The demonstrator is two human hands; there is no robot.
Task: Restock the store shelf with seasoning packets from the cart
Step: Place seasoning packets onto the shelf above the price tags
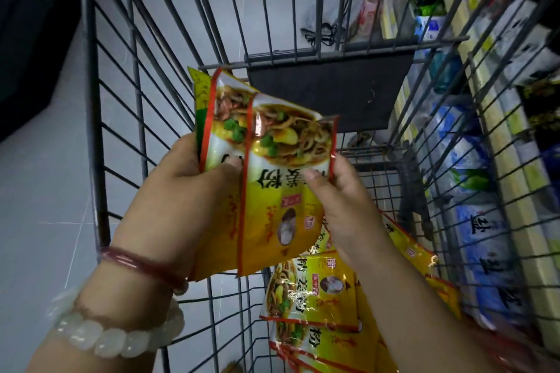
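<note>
step: gathering yellow seasoning pkts [230,130] over wire cart [121,100]
L hand [178,191]: thumb clamps stack
R hand [342,206]: pinches front pkt [285,179]
next: prob. turn to shelf [491,118], need firm hold

Left grip [181,179] curled; right grip [336,191] pinching, both raised.

Left of the grip we see grey floor [45,191] and, up beyond it, a dark mass [33,24]. Below the grip sit a red bangle [142,263] and white beads [100,339]. To its right lie blue-and-white bags [485,251]; far above it, a clear bag [327,13].
</note>
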